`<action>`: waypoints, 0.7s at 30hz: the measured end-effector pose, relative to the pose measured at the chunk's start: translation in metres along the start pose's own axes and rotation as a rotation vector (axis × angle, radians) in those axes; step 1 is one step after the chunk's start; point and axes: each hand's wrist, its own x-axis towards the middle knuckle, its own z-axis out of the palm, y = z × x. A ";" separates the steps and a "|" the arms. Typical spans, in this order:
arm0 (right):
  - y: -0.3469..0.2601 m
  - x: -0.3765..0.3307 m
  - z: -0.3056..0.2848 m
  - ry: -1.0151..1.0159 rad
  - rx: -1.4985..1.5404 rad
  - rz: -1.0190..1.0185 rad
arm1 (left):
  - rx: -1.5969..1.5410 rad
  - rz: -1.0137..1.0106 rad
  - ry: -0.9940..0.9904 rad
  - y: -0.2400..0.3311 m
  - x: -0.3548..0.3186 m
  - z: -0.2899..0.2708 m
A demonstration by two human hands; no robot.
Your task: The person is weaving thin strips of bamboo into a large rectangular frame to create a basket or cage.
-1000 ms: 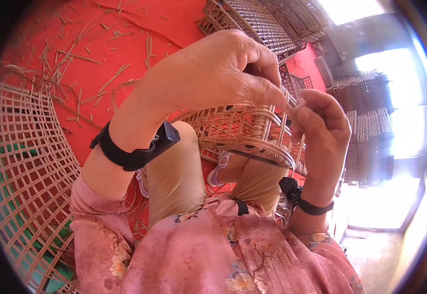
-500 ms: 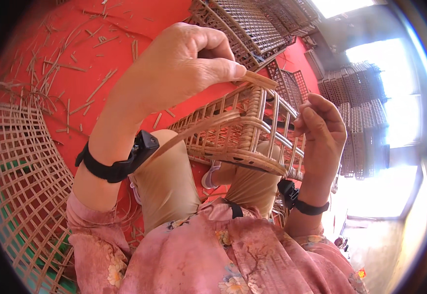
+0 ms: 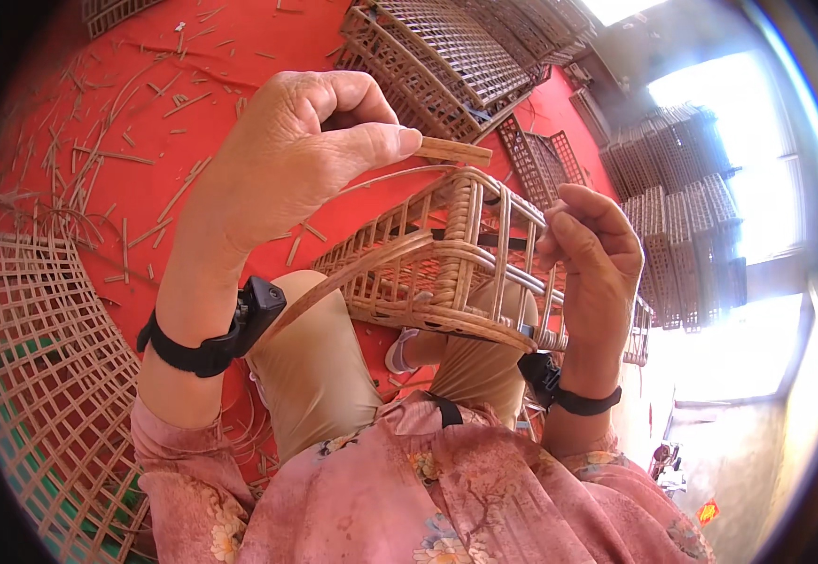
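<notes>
An open-weave wicker basket [image 3: 454,254] lies tilted across my knees, with its wrapped corner toward me. My left hand [image 3: 310,141] is closed in a pinch on a short, flat wicker strip [image 3: 456,151], just above the basket's upper corner. Below that hand, a longer bent band of wicker [image 3: 352,273] runs from the basket's corner toward my left wrist. My right hand [image 3: 597,240] is beside the basket's right side, fingers curled together. What it holds, if anything, is too small to make out.
Wicker offcuts [image 3: 113,154] litter the red floor covering [image 3: 193,56]. A large lattice panel [image 3: 42,376] with green behind it stands at the left. Stacked woven baskets [image 3: 437,56] lie ahead, and more stacks [image 3: 681,235] stand by the bright openings at right.
My left hand has drawn the short strip leftward, off the basket's corner. My right hand keeps its curled shape beside the basket. The whole view has shifted slightly.
</notes>
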 end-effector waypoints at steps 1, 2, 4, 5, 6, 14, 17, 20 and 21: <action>0.000 0.000 0.000 -0.001 -0.006 -0.003 | -0.019 0.001 -0.007 0.000 0.000 0.001; 0.000 0.001 -0.001 -0.002 -0.012 -0.006 | -0.039 0.002 -0.013 0.000 0.001 0.002; 0.001 0.002 -0.001 -0.007 -0.015 -0.005 | -0.031 0.027 -0.013 -0.004 0.001 0.001; 0.001 0.002 -0.001 -0.012 -0.017 -0.007 | -0.022 0.055 -0.011 -0.006 0.001 0.001; 0.002 0.002 -0.001 -0.012 -0.018 -0.002 | -0.024 0.051 -0.013 -0.006 0.001 0.001; 0.004 0.002 0.002 -0.034 -0.036 0.044 | -0.053 -0.038 -0.099 -0.007 -0.002 0.003; 0.000 0.002 0.003 -0.092 -0.086 0.095 | -0.032 0.040 -0.086 -0.021 -0.002 0.014; 0.000 0.001 0.010 -0.142 -0.162 0.077 | 0.041 -0.104 -0.099 -0.019 -0.004 0.017; 0.002 0.001 0.012 -0.142 -0.164 0.084 | 0.038 -0.110 -0.100 -0.019 -0.004 0.017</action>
